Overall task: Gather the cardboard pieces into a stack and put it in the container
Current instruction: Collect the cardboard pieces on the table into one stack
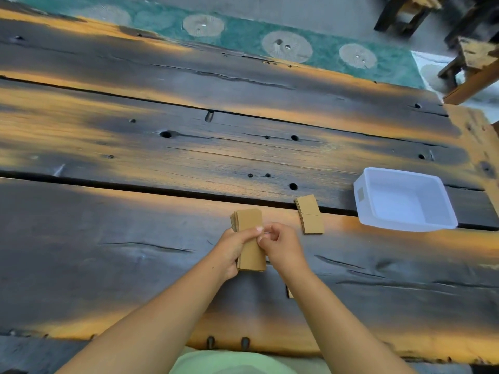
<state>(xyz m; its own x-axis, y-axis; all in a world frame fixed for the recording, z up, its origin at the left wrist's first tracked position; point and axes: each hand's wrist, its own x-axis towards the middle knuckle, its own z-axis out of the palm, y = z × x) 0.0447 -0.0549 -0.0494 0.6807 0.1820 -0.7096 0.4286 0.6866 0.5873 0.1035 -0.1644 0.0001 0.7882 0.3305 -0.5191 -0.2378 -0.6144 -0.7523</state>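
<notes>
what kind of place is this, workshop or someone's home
Probably a home or casual sitting area, not a workshop: a rustic charred-plank wooden table, a teal rug with round patterns on the floor beyond it, and matching rough wooden stools at the far right.

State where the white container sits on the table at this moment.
In the head view the white container sits empty on the right side of the wooden table, just right of the loose cardboard pieces and beyond the right hand.
</notes>
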